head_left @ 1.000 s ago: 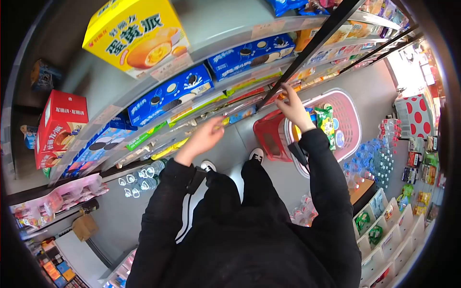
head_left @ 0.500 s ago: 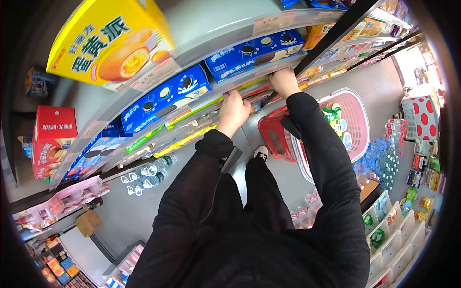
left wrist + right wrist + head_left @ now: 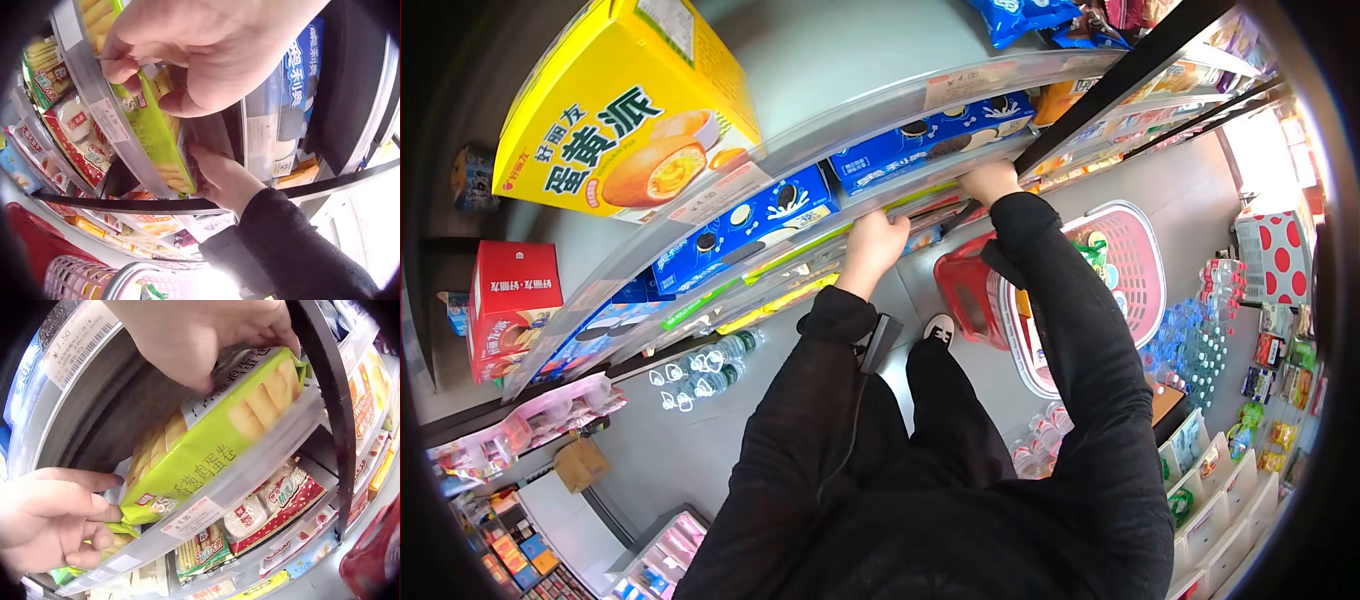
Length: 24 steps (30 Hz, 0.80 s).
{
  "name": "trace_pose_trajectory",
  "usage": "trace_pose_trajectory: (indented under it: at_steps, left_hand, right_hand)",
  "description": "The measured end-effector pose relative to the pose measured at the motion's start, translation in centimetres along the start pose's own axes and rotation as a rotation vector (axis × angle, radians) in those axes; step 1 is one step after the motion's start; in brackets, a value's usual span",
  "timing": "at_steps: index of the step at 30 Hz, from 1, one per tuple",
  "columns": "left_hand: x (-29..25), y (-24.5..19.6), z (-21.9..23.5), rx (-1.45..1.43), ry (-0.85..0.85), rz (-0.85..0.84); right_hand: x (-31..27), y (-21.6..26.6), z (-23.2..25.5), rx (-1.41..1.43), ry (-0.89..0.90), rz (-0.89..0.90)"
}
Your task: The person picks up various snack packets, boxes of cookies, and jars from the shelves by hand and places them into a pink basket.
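Note:
A long green pack of egg rolls (image 3: 206, 453) lies on a shelf level below the blue cookie boxes (image 3: 750, 215). My left hand (image 3: 874, 250) pinches the pack's left end, its thumb and fingertips at the wrapper's crimped edge in the right wrist view. At the other end my right hand (image 3: 212, 337) grips the pack, thumb over its top and fingers around the far end. The shelf's front strip with a price tag (image 3: 190, 519) runs right along the pack. In the head view the pack is mostly hidden under the shelf above.
A pink basket (image 3: 1135, 290) holding snack packs stands on the floor at right, beside a red basket (image 3: 965, 285). A black shelf post (image 3: 331, 419) rises close to my right hand. A yellow pie box (image 3: 630, 130) sits on the upper shelf. Bottles (image 3: 710, 370) stand on the floor.
Both hands have reached forward into the shelf from in front of it and taken hold of the egg roll pack. In the last half second they have shifted only slightly.

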<state>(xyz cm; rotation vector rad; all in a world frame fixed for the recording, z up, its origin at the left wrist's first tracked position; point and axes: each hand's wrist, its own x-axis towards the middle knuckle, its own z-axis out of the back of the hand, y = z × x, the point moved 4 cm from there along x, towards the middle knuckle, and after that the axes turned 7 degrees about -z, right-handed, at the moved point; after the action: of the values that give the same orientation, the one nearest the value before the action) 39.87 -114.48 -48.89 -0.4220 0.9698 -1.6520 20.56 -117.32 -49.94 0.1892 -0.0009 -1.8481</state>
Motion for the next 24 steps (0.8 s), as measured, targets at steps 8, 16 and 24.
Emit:
trace_pose_trajectory:
  at_steps: [8,16,24]
  left_hand:
    - [-0.3,1.1,0.7,-0.009,-0.118,-0.098]
    - [-0.9,2.1,1.5,-0.024,-0.004,-0.021]
    - [-3.4,3.6,1.2,-0.397,0.033,0.066]
  right_hand:
    - [-4.5,-1.2,4.2,0.393,-0.023,0.067]
    - [-8.7,-4.6,4.0,0.945,-0.005,-0.077]
    - [-10.7,-6.0,1.6,1.076,0.000,-0.159]
